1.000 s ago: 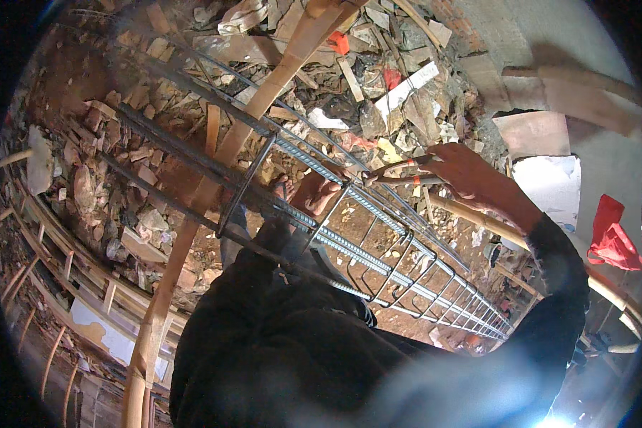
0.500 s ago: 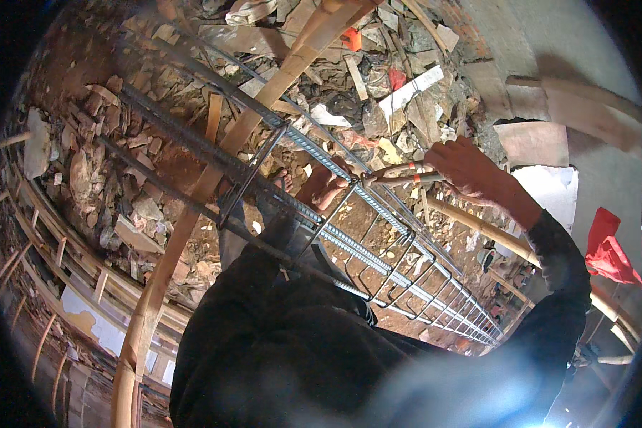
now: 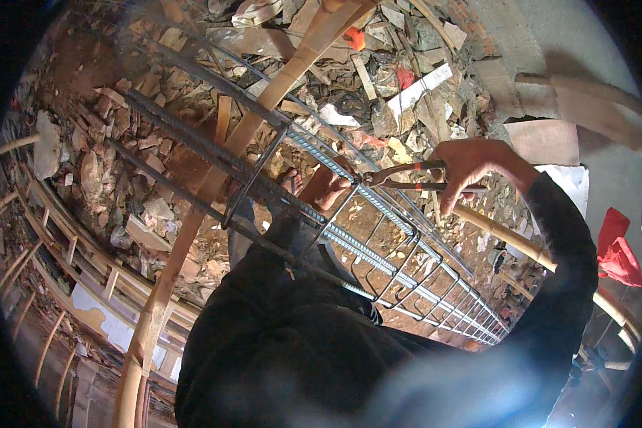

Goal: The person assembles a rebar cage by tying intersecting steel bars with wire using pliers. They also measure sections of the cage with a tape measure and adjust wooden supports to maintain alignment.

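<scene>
My right hand grips a pair of pincers, thumb on one handle and fingers over the other; the handles are spread apart. The pincer jaws meet a ribbed steel bar where a square stirrup crosses it. Whether wire is in the jaws is too small to tell. My left hand is just left of the jaws, beside that bar, its fingers curled in; what they hold is hidden. The bars and several stirrups form a long rebar cage running from upper left to lower right.
A wooden pole crosses under the bars at left. Broken rubble and scraps cover the ground. A bamboo pole lies at right, near a red cloth and a grey wall. Curved-looking wooden slats stand at lower left.
The pincer handles have spread apart, and my right hand has loosened from a tight fist to a wider grip. My left hand stays by the bar. The whole view has shifted slightly.
</scene>
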The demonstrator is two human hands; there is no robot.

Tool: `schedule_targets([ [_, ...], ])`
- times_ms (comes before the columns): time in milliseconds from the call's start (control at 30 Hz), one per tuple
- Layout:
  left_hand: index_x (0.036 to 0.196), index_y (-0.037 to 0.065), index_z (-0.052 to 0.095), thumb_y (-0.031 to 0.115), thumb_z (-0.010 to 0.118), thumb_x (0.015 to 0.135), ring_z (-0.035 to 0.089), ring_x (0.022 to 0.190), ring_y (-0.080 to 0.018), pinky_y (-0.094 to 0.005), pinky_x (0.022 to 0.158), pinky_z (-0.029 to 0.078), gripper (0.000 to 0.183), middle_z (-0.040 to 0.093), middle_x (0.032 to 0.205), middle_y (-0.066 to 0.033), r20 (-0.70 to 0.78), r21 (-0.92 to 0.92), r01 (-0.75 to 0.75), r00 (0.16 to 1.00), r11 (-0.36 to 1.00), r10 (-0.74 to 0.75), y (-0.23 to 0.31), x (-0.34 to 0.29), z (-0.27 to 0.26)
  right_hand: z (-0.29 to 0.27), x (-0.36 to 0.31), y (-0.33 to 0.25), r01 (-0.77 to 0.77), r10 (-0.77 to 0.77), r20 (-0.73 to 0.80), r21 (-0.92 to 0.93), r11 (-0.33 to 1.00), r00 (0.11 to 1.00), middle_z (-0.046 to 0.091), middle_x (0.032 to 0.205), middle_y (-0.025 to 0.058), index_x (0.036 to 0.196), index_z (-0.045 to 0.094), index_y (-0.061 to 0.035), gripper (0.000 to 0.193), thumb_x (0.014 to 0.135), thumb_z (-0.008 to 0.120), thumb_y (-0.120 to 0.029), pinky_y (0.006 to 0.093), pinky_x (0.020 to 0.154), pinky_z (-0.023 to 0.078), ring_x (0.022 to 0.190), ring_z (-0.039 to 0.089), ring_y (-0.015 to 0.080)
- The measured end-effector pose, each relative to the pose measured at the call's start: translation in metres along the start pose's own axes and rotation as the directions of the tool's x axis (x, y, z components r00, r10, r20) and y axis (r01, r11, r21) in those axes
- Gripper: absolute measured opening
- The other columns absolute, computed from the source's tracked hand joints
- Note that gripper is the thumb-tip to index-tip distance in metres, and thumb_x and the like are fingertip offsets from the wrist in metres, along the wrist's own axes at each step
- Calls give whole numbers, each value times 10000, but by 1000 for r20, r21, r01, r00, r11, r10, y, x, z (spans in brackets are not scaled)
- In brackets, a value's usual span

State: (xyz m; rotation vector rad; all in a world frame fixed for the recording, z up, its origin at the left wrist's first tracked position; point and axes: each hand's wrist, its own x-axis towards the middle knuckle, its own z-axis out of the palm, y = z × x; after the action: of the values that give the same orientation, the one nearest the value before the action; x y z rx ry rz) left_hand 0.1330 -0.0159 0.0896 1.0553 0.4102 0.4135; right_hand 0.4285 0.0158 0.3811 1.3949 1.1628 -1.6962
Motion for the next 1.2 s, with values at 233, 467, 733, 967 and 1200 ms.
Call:
schedule_targets([
  [233, 1250, 57, 584, 446, 765, 977, 561, 999, -187, -372, 899, 471, 508, 596, 1044, -63, -5, 66, -112, 994, 991, 113, -2, -1, -2, 26, 12, 25, -238, -617, -531, -836, 495, 581, 650, 1132, 38, 1374, 580, -82, 797, 683, 886, -337, 356, 1072, 476, 1197, 624, 246],
  [467, 1092, 60, 640, 460, 818, 879, 598, 1006, -222, -395, 910, 493, 487, 640, 1083, -80, -71, -82, -91, 994, 992, 85, -21, 1, -4, 14, 51, 44, 0, -155, -295, -467, 884, 943, 643, 1041, 96, 1337, 619, -133, 560, 840, 805, -309, 467, 912, 561, 1038, 674, 316],
  [733, 1173, 52, 647, 381, 699, 959, 599, 1117, -246, -410, 989, 473, 396, 648, 1164, -95, -5, -123, -78, 997, 989, 78, -40, 5, -8, 31, 42, 32, -124, -509, -573, -733, 669, 643, 648, 1031, 84, 1538, 524, -138, 682, 899, 761, -177, 428, 975, 513, 1015, 662, 262],
  [967, 1264, 49, 615, 408, 605, 1016, 573, 1226, -260, -424, 1062, 431, 437, 646, 1263, -101, -18, -86, -35, 999, 996, 34, -39, 5, -9, 40, 36, 29, -139, -449, -626, -667, 732, 637, 676, 924, 99, 1226, 672, -117, 409, 916, 780, -361, 456, 856, 556, 939, 712, 289],
  [1200, 1354, 45, 584, 436, 512, 1073, 547, 1336, -275, -437, 1135, 390, 487, 644, 1363, -107, -62, -127, 86, 994, 988, -95, -37, -8, -9, 25, 117, 75, 99, -501, -595, -578, 810, 628, 687, 1053, 87, 1116, 663, -144, 403, 774, 839, -264, 441, 927, 556, 1063, 694, 298],
])
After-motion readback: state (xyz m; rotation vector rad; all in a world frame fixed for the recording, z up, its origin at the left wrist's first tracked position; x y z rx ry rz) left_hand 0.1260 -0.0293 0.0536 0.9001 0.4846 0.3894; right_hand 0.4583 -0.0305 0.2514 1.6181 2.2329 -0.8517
